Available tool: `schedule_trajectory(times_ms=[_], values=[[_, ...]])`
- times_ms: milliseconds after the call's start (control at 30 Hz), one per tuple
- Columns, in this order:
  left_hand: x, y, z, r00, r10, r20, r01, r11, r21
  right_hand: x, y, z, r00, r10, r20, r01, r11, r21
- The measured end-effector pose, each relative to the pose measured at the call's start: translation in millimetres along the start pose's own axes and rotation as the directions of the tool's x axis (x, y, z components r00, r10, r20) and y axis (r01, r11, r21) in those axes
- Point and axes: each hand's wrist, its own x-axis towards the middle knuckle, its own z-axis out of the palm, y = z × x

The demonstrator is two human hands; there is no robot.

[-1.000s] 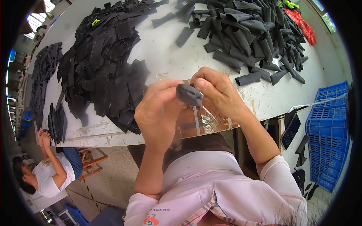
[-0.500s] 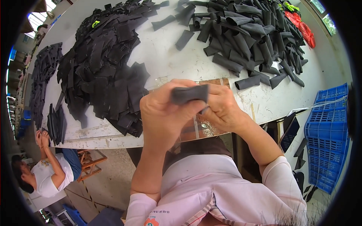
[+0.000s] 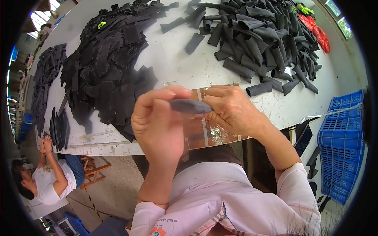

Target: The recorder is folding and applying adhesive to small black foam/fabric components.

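Between my hands, above the near edge of the table, is a short tube of dark grey fabric [image 3: 191, 106], lying almost level. My right hand [image 3: 228, 104] pinches its right end, with the fingers folded in. At the other end, my left hand [image 3: 159, 122] curls its fingers and thumb round the fabric, slightly smeared by motion. How much cloth sits inside the left hand is hidden. Below both hands, a brown board [image 3: 220, 133] covered with clear tape lies at the table edge. A heap of flat black fabric pieces [image 3: 106, 74] spreads left of my hands.
Many grey fabric tubes [image 3: 256, 39] are piled at the far right, beside a red plastic bag [image 3: 321, 37]. Blue plastic crates [image 3: 340, 145] stand right of the table [image 3: 169, 59]. At the left, another person [image 3: 55, 177] sits with hands near a small fabric stack [image 3: 59, 129].
My left hand has shifted left and turned, its fingers looser round the fabric. The tube now tilts slightly down toward my right hand, which keeps its pinch.
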Motion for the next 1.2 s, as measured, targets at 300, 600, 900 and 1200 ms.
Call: schedule_trajectory(times_ms=[300,600,900,1200], values=[[-14,-11,-24,0.985,0.058,-0.162,0.027,0.878,0.478,-3,5,8,0.999,0.042,0.025,-0.046,0.979,0.199],[17,-34,-153,0.939,0.178,-0.294,0.342,-0.408,0.846,-24,30,8,0.597,0.756,-0.269,-0.286,0.513,0.809],[2,13,-144,0.908,0.152,-0.390,0.288,0.448,0.846,-41,-35,62,0.947,0.312,0.084,-0.313,0.823,0.475],[-80,29,-74,0.814,-0.535,-0.226,0.468,0.835,-0.290,-2,-43,84,0.910,0.411,0.062,-0.238,0.393,0.888]])
